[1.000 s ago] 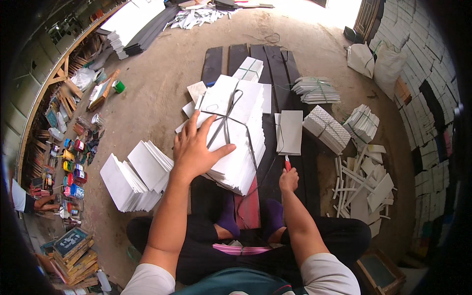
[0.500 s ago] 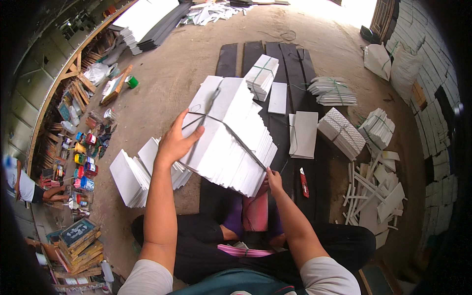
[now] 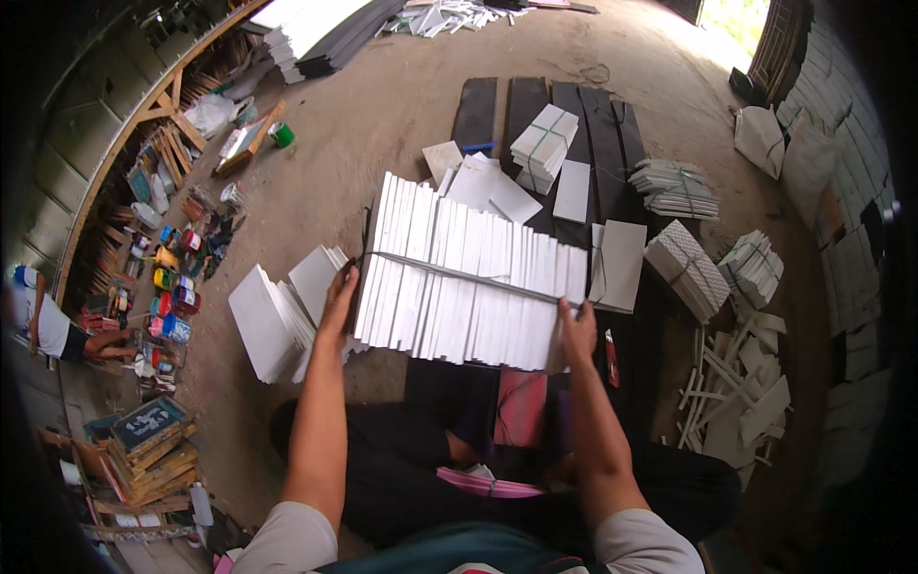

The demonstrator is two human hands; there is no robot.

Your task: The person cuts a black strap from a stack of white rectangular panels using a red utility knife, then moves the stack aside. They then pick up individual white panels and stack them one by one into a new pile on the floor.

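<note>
A thick bundle of white sheets (image 3: 459,287), strapped round with a dark band, is held up in front of me with its layered edges facing me. My left hand (image 3: 338,298) presses on its left end, and my right hand (image 3: 578,330) grips the right end near the band. Left of the bundle, a loose stack of white sheets (image 3: 273,320) leans on the floor. Just beyond it lie loose white pieces (image 3: 488,187) and a green-tied white bundle (image 3: 545,143). Close to my right hand, a red utility knife (image 3: 611,359) rests on black boards (image 3: 478,110).
More tied bundles (image 3: 687,268) and a heap of white offcuts (image 3: 741,383) lie to the right, with sacks (image 3: 811,163) by the wall. Paint pots (image 3: 177,297) and wooden frames (image 3: 153,426) line the left side, where another person (image 3: 62,325) is partly visible.
The bundle has been turned and lowered, so its layered edges now face me instead of its broad side. My left hand has moved down its end. Loose white pieces behind it are now uncovered.
</note>
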